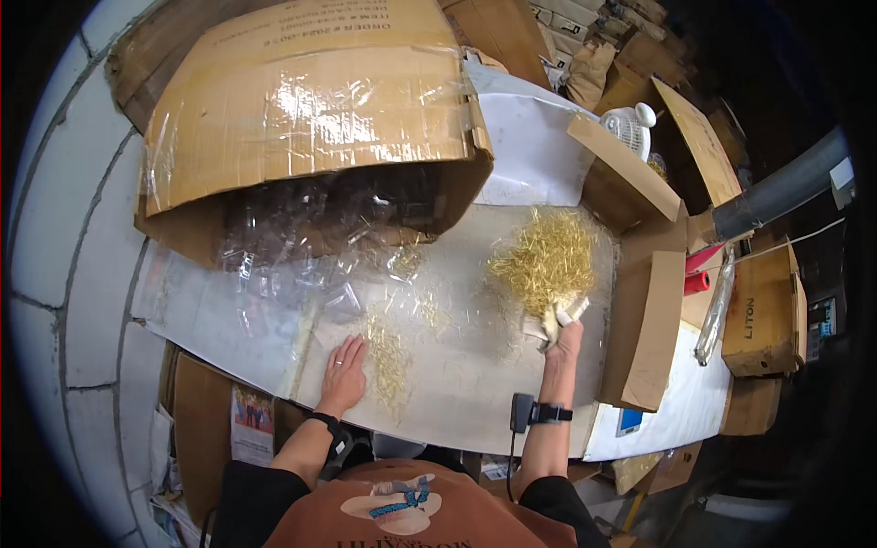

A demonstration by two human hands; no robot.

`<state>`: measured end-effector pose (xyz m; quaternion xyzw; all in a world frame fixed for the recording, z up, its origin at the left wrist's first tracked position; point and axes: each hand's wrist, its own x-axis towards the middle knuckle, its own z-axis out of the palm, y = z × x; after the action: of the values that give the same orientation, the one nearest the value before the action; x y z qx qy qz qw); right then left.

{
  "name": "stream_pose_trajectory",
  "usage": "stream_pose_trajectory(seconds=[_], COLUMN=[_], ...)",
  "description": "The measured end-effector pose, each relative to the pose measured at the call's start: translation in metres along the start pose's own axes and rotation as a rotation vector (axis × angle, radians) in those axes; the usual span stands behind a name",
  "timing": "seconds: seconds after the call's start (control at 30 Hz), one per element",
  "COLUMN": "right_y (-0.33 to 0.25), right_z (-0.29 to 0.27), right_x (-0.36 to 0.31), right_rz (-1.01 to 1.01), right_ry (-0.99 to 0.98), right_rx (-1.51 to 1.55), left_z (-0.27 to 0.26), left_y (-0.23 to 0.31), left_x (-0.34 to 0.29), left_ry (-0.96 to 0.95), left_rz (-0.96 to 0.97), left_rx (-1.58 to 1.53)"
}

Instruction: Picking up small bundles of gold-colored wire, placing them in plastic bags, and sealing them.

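My left hand (344, 370) lies flat on the table (461, 365), fingers stretched out and holding nothing. Just beside its fingertips is a loose scatter of small gold-coloured pieces (389, 361). My right hand (566, 338) is closed round a crumpled, pale, cloth-like thing (550, 321), whose exact kind I cannot make out. This pale thing touches the near edge of a big heap of thin gold-coloured pieces (546, 256). Left of the heap, clear plastic pieces (274, 265) spill from the mouth of a large taped carton (301, 110).
An open cardboard box (639, 329) with raised flaps borders the right side of the table. Behind it are a white fan (628, 128) and a grey pipe (786, 187). A red roll (696, 283) stands farther right. On the left rises a pale block wall (91, 274).
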<state>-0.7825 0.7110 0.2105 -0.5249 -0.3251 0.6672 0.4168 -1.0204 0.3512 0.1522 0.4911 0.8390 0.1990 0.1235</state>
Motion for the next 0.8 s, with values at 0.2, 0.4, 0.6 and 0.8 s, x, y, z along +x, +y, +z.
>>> stream_pose_trajectory(seconds=[0.2, 0.4, 0.6, 0.8], right_y=[0.042, 0.033, 0.04, 0.031], right_z=[-0.018, 0.003, 0.018, 0.021], right_x=[0.024, -0.005, -0.033, -0.042], right_rz=[0.0, 0.219, -0.031, 0.078], right_ry=[-0.109, 0.024, -0.001, 0.037], right_rx=[0.285, 0.003, 0.236, 0.74], left_z=[0.004, -0.003, -0.002, -0.002], left_y=[0.002, -0.001, -0.001, 0.001], left_x=[0.002, -0.003, -0.002, -0.001], left_ry=[-0.004, 0.023, 0.009, 0.015], left_rz=[0.014, 0.004, 0.003, 0.005], left_rx=[-0.016, -0.023, -0.014, -0.025])
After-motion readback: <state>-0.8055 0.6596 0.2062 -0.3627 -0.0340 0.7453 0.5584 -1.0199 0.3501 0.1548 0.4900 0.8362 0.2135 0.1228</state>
